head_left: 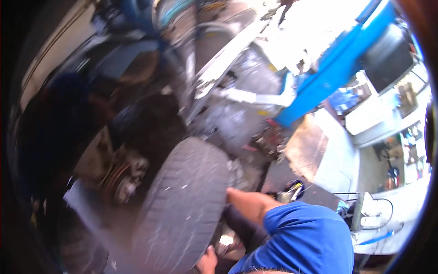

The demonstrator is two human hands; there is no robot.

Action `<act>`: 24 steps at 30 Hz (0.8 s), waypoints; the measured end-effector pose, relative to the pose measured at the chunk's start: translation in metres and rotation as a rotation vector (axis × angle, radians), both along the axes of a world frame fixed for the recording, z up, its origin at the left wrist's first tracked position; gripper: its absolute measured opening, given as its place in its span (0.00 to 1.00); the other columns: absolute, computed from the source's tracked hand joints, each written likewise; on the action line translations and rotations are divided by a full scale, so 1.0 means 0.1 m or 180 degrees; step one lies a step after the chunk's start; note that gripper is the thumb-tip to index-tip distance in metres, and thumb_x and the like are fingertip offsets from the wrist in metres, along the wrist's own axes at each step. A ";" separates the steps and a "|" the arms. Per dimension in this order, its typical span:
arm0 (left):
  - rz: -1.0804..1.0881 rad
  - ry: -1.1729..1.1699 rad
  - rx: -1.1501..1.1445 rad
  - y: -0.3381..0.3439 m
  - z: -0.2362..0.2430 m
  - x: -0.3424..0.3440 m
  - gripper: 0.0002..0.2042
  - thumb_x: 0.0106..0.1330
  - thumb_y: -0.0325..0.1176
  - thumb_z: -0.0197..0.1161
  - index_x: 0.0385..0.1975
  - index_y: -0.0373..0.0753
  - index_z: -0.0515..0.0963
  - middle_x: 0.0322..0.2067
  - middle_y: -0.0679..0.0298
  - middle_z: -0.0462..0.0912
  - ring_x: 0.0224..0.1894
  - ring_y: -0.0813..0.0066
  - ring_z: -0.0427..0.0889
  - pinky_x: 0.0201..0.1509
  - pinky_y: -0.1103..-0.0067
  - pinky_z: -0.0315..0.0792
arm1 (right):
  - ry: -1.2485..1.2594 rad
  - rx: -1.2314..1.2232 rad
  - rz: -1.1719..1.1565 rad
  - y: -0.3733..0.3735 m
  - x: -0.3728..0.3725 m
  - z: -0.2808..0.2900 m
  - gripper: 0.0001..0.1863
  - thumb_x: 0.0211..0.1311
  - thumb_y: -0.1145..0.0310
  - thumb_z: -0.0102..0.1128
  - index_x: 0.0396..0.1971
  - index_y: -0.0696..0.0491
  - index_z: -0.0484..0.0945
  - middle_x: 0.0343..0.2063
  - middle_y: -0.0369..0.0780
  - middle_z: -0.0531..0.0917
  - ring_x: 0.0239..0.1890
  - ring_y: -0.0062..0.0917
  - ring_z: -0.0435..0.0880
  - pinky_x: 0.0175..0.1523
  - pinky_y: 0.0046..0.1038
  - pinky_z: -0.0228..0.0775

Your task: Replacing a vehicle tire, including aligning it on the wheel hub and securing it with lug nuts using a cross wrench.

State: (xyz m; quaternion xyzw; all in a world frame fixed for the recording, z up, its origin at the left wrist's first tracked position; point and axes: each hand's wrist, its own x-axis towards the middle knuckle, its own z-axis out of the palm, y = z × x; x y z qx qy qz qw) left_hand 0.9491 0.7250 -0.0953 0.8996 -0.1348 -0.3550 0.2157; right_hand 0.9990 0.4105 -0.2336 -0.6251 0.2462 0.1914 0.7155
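Note:
A large worn tyre (187, 201) stands on its tread in front of me, slightly tilted, its tread facing up. My left hand (207, 261) grips the tyre's near edge low down, the thumb along its side. From a blue sleeve my right arm (250, 205) reaches to the tyre's right side; my right hand lies behind the tyre, with its fingers hidden. Left of the tyre, an exposed wheel hub with a rusty brake disc (122, 182) sits under a dark car body (114, 59). A pale grey bar (86, 205), smeared by motion, lies between hub and tyre.
A blue lift post (328, 68) slants across the upper right. Flattened cardboard (308, 146) lies on the floor beyond my arm. A small container with tools (294, 189) and a grey device with a black cable (362, 212) are at the right. The left side is dark and blurred.

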 end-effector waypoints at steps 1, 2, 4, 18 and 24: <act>0.0341 -0.0335 -0.0463 -0.03 0.01 0.03 0.25 0.64 0.44 0.57 0.56 0.33 0.73 0.57 0.47 0.74 0.60 0.47 0.70 0.68 0.62 0.58 | 0.0018 0.0046 0.0079 -0.03 0.02 0.05 0.25 0.53 0.71 0.66 0.53 0.56 0.77 0.52 0.41 0.80 0.53 0.31 0.76 0.58 0.33 0.69; 0.0678 -0.0411 -0.0650 -0.05 -0.01 0.06 0.24 0.64 0.43 0.57 0.56 0.33 0.74 0.57 0.48 0.74 0.60 0.47 0.70 0.68 0.62 0.59 | 0.0037 0.0086 0.0145 -0.07 0.03 0.10 0.25 0.53 0.71 0.66 0.53 0.56 0.77 0.52 0.41 0.80 0.53 0.31 0.76 0.58 0.33 0.69; 0.1571 -0.0120 -0.0974 -0.07 -0.18 0.17 0.23 0.63 0.41 0.58 0.55 0.33 0.74 0.56 0.48 0.74 0.60 0.48 0.71 0.67 0.63 0.59 | 0.0065 0.0152 0.0278 -0.08 0.08 0.20 0.25 0.53 0.71 0.66 0.53 0.56 0.77 0.52 0.41 0.80 0.53 0.31 0.76 0.58 0.33 0.69; 0.4606 0.1114 -0.2939 0.31 -1.79 0.78 0.14 0.61 0.32 0.61 0.45 0.34 0.75 0.37 0.57 0.82 0.41 0.65 0.82 0.44 0.73 0.71 | -0.0630 -0.2243 0.1497 0.56 0.61 -0.09 0.22 0.56 0.77 0.52 0.53 0.57 0.76 0.58 0.44 0.75 0.61 0.36 0.71 0.65 0.32 0.61; 0.4713 -0.0125 -0.2679 0.29 -1.72 0.93 0.07 0.62 0.28 0.63 0.29 0.39 0.70 0.28 0.66 0.77 0.29 0.76 0.77 0.31 0.75 0.72 | -0.0248 0.0568 0.0018 0.56 0.90 -0.26 0.19 0.65 0.63 0.54 0.55 0.52 0.75 0.58 0.37 0.76 0.60 0.31 0.71 0.65 0.35 0.60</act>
